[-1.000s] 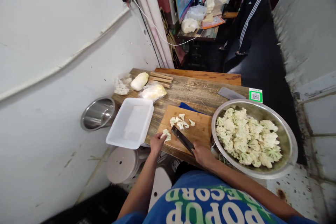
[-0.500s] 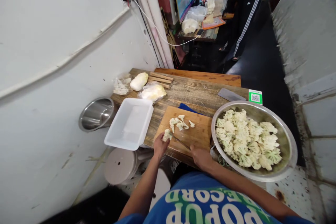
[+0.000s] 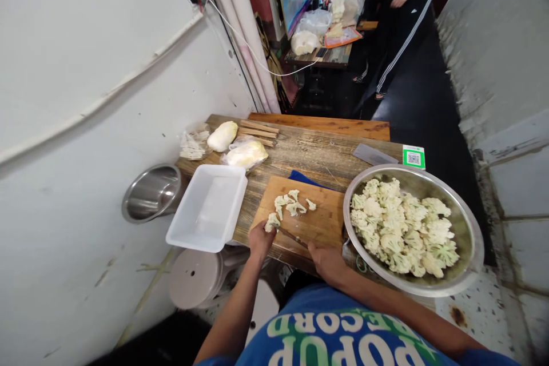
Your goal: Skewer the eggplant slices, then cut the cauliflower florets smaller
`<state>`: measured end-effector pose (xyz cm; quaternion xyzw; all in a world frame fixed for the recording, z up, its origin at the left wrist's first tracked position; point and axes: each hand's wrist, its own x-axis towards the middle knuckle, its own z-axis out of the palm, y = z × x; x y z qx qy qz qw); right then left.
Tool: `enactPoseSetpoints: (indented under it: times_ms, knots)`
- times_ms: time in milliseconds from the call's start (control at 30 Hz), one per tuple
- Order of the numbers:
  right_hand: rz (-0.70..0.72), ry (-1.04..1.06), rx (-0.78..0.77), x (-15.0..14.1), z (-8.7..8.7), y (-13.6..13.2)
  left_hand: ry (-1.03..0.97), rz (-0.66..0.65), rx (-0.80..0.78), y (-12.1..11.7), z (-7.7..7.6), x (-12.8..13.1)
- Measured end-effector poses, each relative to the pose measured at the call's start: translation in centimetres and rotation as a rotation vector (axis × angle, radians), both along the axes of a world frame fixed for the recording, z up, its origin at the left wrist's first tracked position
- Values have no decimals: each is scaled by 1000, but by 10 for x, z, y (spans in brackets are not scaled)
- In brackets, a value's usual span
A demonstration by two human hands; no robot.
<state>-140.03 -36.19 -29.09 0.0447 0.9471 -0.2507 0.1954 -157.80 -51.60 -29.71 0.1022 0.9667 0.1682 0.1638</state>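
Note:
My left hand (image 3: 261, 238) is closed on a cauliflower floret (image 3: 272, 222) at the left front edge of the wooden cutting board (image 3: 319, 220). In my right hand (image 3: 326, 260) is a knife (image 3: 294, 236), its blade pointing left toward that floret; whether the edge touches it I cannot tell. Several small cut cauliflower pieces (image 3: 292, 206) lie in a loose group near the middle of the board. Just right of the board, a large steel bowl (image 3: 470, 240) holds a heap of cauliflower florets (image 3: 403, 229).
Left of the board stands a white plastic tub (image 3: 206, 206), with a steel pot (image 3: 152, 191) beyond it. Wrapped cabbages (image 3: 245, 153) sit at the back left. A flat grey blade (image 3: 374, 154) lies behind the bowl. Another person (image 3: 412, 11) stands at a far table.
The view has shifted slightly. My hands stay at the floret, and the knife blade sits a little lower beside it. The other person's hands have drawn back from the bags on the far table.

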Motion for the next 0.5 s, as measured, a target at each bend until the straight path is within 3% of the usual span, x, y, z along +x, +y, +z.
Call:
enactPoseSetpoints:
  times_ms: [100,500]
  knots:
    - [1,-30,6,3,-1,0,18,-46,12,5,0,1]
    - [-15,-43,-19,-12,-1,-1,-67,-13,-57,2,-5,-10]
